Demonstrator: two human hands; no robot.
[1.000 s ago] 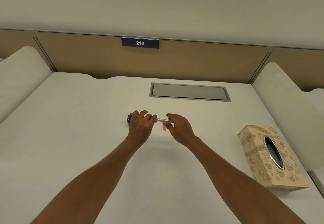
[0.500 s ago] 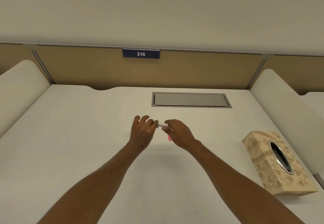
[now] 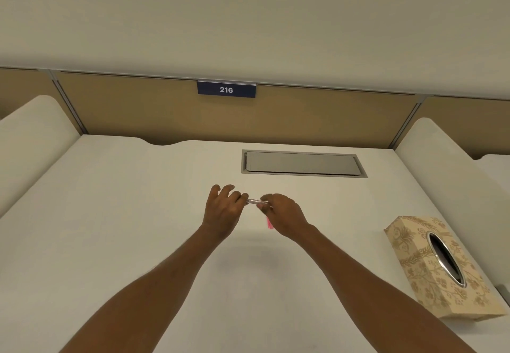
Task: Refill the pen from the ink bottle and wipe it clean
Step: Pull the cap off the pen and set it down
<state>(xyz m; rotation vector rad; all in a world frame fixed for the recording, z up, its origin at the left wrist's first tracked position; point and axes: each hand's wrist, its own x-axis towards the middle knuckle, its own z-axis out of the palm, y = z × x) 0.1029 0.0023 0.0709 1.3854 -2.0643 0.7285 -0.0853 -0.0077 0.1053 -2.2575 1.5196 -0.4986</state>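
Far from desk edges, hands pinch pen.

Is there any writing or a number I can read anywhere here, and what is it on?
"216": white digits on the dark blue plate fixed at the top edge of the tan partition behind the desk.
tissue box: a leaf pattern only, no words.
pen: too small to show any print.
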